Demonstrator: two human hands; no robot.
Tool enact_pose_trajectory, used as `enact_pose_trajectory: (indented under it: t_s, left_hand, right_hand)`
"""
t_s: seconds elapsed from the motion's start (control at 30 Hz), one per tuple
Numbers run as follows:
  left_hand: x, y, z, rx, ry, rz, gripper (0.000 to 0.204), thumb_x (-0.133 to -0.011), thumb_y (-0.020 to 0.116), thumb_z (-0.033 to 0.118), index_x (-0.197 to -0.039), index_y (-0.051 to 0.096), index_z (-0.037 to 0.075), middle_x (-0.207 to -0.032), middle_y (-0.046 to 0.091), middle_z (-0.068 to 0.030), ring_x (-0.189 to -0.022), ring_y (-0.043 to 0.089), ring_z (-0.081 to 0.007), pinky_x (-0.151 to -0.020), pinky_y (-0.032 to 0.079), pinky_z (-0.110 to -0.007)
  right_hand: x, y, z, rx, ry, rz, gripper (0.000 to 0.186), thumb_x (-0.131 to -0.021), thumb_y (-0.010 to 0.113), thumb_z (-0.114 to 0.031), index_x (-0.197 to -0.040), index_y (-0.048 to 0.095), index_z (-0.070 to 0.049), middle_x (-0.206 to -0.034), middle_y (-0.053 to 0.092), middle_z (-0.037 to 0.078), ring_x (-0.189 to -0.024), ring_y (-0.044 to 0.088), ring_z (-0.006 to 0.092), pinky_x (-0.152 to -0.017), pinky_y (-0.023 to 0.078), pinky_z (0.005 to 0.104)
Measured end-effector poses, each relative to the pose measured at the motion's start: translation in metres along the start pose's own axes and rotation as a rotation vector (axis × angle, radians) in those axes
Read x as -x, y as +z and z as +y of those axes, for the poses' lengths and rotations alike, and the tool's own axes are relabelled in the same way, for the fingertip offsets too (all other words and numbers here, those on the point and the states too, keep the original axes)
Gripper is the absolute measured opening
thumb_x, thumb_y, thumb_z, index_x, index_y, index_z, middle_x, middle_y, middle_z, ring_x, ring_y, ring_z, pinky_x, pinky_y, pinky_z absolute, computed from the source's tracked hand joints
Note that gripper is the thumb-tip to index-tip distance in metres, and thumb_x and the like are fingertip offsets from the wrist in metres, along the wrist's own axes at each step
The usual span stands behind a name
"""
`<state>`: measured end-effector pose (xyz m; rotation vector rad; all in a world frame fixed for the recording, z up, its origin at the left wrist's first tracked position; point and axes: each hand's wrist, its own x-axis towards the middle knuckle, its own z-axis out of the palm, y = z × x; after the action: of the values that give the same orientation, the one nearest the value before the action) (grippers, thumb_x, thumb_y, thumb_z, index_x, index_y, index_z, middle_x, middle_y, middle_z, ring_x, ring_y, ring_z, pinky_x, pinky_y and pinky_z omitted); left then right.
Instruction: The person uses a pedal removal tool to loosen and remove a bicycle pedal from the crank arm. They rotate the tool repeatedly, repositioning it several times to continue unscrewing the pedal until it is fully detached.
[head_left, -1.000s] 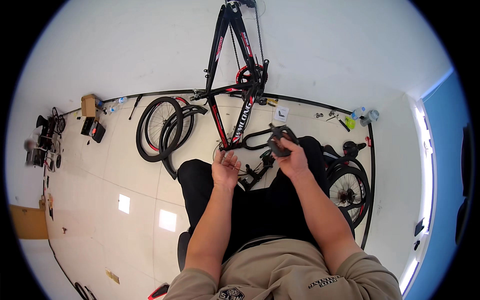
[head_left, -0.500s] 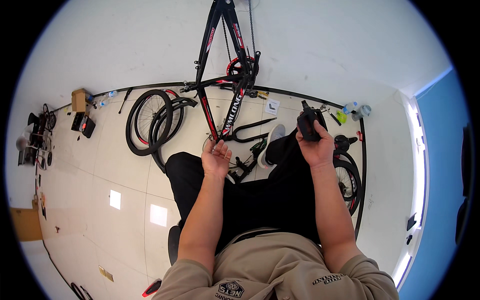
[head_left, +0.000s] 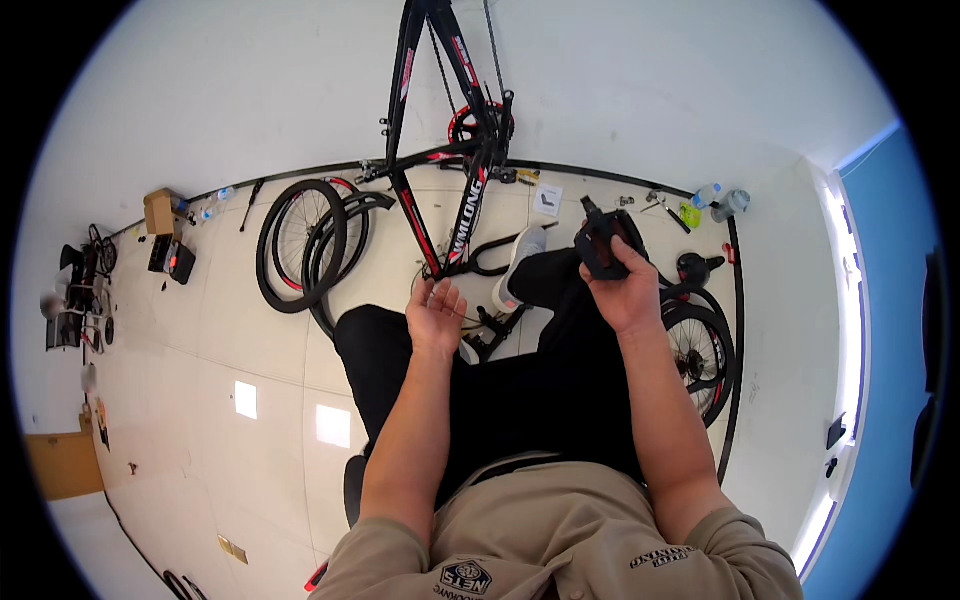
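Head view shows you above a pale tiled floor (head_left: 200, 350) by a white wall (head_left: 250, 90); your right hand (head_left: 622, 290) grips a black pedal (head_left: 600, 245), left hand (head_left: 436, 318) lies open, empty.

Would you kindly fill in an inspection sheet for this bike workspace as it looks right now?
Surface: pale tiled floor.
Job's things: black bicycle pedal; black-and-red bike frame upright ahead.
Clutter: loose tyres at left, wheel at right, cardboard box, bottles and small tools by the wall.
Hands: right hand grips the pedal; left hand open, palm up, empty.
Cables: a thin dark line along the wall base, kind unclear.
Surroundings: white wall, blue panel at right.
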<state>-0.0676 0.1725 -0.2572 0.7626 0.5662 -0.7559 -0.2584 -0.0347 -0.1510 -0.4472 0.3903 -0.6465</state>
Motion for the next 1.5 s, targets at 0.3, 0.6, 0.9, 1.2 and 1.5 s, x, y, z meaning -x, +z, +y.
enact_pose_trajectory:
  t_s: [0.3,0.6,0.9,1.2,1.5]
  left_hand:
    - [-0.007,0.006,-0.003,-0.117,-0.042,-0.104,0.033,-0.098,0.060,0.038,-0.120,0.055,0.014,-0.108,0.065,-0.0064,-0.092,0.060,-0.0215,-0.084,0.049,-0.041]
    - [-0.012,0.133,0.077,-0.800,0.418,-0.348,0.049,-0.094,0.064,0.021,-0.137,0.047,0.004,-0.111,0.061,-0.0070,-0.090,0.059,-0.0144,-0.076,0.051,-0.033]
    - [-0.047,0.351,0.167,-1.349,1.086,-0.295,0.098,-0.082,0.078,0.040,-0.153,0.025,-0.003,-0.140,0.047,-0.0254,-0.116,0.055,-0.0293,-0.100,0.045,-0.038]
    - [-0.077,0.417,0.169,-1.284,0.900,-0.369,0.054,-0.085,0.076,0.048,-0.101,0.059,-0.001,-0.082,0.060,-0.0061,-0.070,0.056,-0.0139,-0.064,0.048,-0.029]
    - [-0.016,0.356,0.131,-1.171,0.964,-0.449,0.043,-0.089,0.075,0.043,-0.072,0.057,0.008,-0.056,0.047,0.0034,-0.045,0.043,-0.0075,-0.042,0.037,-0.026]
  right_hand:
    - [-0.002,0.037,-0.003,0.050,0.004,0.100,0.028,-0.097,0.052,-0.006,-0.125,0.054,-0.001,-0.115,0.065,0.018,-0.107,0.065,0.0348,-0.085,0.056,0.0464]
    - [0.039,0.027,-0.012,0.167,0.075,0.158,0.031,-0.092,0.056,-0.002,-0.122,0.052,0.003,-0.108,0.063,0.017,-0.089,0.067,0.0298,-0.082,0.058,0.0470]
    - [0.031,0.016,-0.004,-0.155,0.291,0.313,0.031,-0.096,0.052,-0.009,-0.127,0.053,-0.006,-0.120,0.062,0.017,-0.112,0.062,0.0342,-0.092,0.054,0.0520]
    - [0.032,0.008,-0.009,-0.248,0.317,0.360,0.030,-0.098,0.053,-0.015,-0.127,0.054,-0.004,-0.119,0.062,0.016,-0.110,0.061,0.0334,-0.092,0.053,0.0514]
    - [0.025,0.007,-0.012,-0.189,0.259,0.325,0.023,-0.097,0.055,-0.011,-0.119,0.054,-0.004,-0.104,0.062,0.015,-0.095,0.064,0.0305,-0.083,0.056,0.0490]
